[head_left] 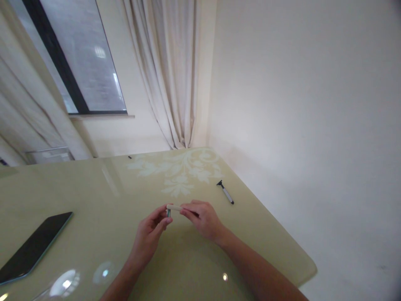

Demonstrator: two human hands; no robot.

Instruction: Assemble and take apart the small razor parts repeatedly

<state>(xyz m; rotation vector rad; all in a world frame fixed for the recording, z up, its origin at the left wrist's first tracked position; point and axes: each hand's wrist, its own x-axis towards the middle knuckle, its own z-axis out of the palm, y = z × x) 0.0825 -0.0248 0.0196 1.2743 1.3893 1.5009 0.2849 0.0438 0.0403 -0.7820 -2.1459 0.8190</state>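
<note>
Both of my hands meet over the middle of a glossy pale green table (94, 200). My right hand (203, 218) pinches a small cream-coloured stick-like piece (174, 207) by its right end. My left hand (152, 232) pinches at the left end of that piece, where a small dark green part (168, 213) hangs down. I cannot make out exactly what the object is. A disposable razor (226, 192) with a black head and pale handle lies on the table beyond my right hand, untouched.
A dark phone or tablet (34, 246) lies flat at the table's left. The table has a white floral print (178, 171) near its far corner and a rounded edge on the right. A curtain (169, 71), window and white wall stand behind.
</note>
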